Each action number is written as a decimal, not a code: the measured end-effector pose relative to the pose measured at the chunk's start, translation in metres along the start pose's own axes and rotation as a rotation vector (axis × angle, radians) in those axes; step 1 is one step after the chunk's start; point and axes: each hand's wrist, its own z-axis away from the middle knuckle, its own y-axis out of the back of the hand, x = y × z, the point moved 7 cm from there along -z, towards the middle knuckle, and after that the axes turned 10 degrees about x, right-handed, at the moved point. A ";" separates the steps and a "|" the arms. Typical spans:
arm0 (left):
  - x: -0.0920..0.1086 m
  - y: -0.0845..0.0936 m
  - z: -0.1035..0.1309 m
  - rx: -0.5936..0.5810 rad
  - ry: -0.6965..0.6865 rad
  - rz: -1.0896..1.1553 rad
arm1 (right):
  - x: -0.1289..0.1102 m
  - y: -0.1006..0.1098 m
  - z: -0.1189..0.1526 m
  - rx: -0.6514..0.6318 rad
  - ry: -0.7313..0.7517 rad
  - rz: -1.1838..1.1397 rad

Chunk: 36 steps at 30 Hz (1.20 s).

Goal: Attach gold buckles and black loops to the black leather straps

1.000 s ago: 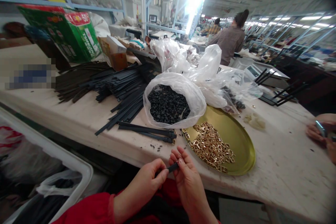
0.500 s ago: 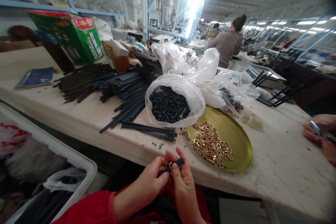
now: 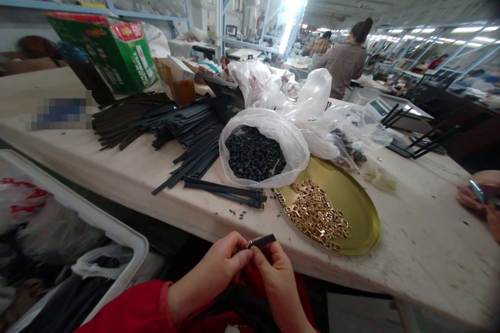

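Over my lap at the table's front edge, a short black strap end (image 3: 265, 241) sticks out between my hands, with a small gold buckle (image 3: 249, 244) at its near part. My left hand (image 3: 223, 263) is closed, thumb and fingers pinching the strap beside the buckle. My right hand (image 3: 276, 273) is closed too, its thumb pressed to the strap and its fingers curled behind. The rest of that strap is hidden by the hands. Just beyond lie finished-looking black straps with buckles (image 3: 226, 192). A gold oval tray (image 3: 361, 213) bears a heap of gold buckles (image 3: 316, 213).
A plastic bag (image 3: 295, 148) full of small black loops (image 3: 253, 153) stands behind the straps. Bundles of black strips (image 3: 187, 125) spread to the left. A white bin (image 3: 135, 255) stands at lower left. Another person's hands (image 3: 474, 192) hold a phone-like object at right.
The strap end now points further out to the right, past the buckle. My right fingers have curled down from an upright spread, and both hands sit slightly lower.
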 end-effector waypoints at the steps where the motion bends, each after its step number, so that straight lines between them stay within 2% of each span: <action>1: 0.000 0.000 -0.001 0.000 -0.001 0.012 | 0.000 -0.002 0.000 -0.021 -0.006 0.006; 5: 0.001 -0.003 0.000 -0.049 0.044 0.069 | -0.001 -0.001 -0.003 -0.011 -0.037 -0.002; 9: 0.000 -0.003 0.000 -0.074 0.091 0.117 | 0.007 -0.003 -0.007 -0.028 -0.169 -0.135; 11: -0.002 -0.003 -0.001 -0.070 0.100 0.128 | 0.008 -0.003 -0.008 -0.037 -0.158 -0.116; 13: -0.003 -0.003 -0.003 -0.069 0.102 0.141 | 0.001 0.002 -0.008 -0.008 -0.031 0.014; 16: -0.003 -0.004 -0.003 -0.079 0.107 0.159 | -0.018 0.009 -0.004 0.058 0.260 0.245; 17: -0.002 -0.005 -0.002 -0.083 0.105 0.160 | -0.022 0.010 -0.003 0.064 0.302 0.279; 18: -0.001 -0.005 -0.001 -0.088 0.102 0.158 | -0.022 0.010 -0.003 0.054 0.290 0.278; 22: 0.006 -0.004 0.002 -0.113 0.080 0.130 | -0.009 0.002 -0.005 -0.051 -0.011 0.083; 23: 0.006 -0.003 0.002 -0.120 0.081 0.131 | -0.008 0.000 -0.005 -0.067 -0.039 0.058; 25: 0.006 -0.004 0.002 -0.125 0.085 0.136 | -0.013 0.001 -0.005 -0.051 0.035 0.110; 27: 0.004 -0.005 0.001 -0.119 0.084 0.126 | -0.022 0.004 -0.004 -0.001 0.197 0.232; 29: 0.005 -0.004 -0.001 -0.073 0.039 0.067 | -0.027 0.005 -0.002 0.012 0.291 0.300; 31: 0.010 0.000 -0.002 0.017 -0.045 -0.035 | -0.025 0.001 -0.002 -0.037 0.264 0.278; 33: 0.015 0.002 0.000 0.069 -0.109 -0.102 | -0.020 -0.003 -0.003 -0.096 0.160 0.207; 36: 0.018 -0.001 0.003 0.015 -0.103 -0.084 | -0.012 -0.006 -0.003 -0.127 -0.010 0.099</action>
